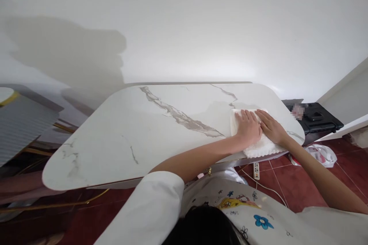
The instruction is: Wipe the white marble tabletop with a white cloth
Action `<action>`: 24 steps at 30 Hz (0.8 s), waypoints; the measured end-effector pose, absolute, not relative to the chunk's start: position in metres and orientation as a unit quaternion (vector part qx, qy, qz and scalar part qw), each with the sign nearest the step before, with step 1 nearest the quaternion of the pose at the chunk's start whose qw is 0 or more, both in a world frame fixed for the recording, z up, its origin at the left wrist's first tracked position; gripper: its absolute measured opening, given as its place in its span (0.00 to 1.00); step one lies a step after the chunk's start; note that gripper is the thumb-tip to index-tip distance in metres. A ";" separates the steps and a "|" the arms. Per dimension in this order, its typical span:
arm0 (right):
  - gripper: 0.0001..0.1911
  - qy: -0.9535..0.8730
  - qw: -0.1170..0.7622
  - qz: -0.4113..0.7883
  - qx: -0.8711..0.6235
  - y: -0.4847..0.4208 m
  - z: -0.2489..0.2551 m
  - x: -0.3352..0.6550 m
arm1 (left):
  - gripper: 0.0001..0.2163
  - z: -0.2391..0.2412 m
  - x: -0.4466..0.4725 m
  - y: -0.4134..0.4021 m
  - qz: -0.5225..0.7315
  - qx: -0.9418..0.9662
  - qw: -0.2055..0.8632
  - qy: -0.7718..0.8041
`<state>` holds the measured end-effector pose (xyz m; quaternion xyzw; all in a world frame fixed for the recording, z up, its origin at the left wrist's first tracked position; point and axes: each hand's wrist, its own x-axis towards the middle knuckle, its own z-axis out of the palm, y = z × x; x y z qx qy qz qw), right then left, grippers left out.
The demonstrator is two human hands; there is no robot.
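Observation:
A white cloth (260, 147) lies on the right part of a white marble-look table (129, 138), reaching over the near edge. My left hand (247, 127) rests flat on the cloth with its fingers stretched out. Beside it, my right hand (270, 125) also lies flat on the cloth, fingers extended toward the far left. Both hands press on the cloth and touch each other at the fingers.
A white wall stands right behind the table. A black case (319, 119) sits on the floor at the right, with a plastic bag (323, 154) and a power strip (255, 170) on the red tiles. A ribbed grey piece of furniture (20, 126) stands at the left.

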<state>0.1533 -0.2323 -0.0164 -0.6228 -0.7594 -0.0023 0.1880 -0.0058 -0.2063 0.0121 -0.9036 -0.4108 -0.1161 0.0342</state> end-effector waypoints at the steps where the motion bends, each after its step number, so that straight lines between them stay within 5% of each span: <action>1: 0.29 -0.759 0.191 -0.003 -0.623 -0.233 -0.017 0.159 | 0.27 0.012 -0.001 -0.207 -0.119 -0.904 0.033 -0.409; 24: 0.27 -0.732 0.202 0.025 -0.650 -0.097 -0.015 0.191 | 0.15 0.006 0.032 -0.076 -0.195 -0.887 -0.028 -0.418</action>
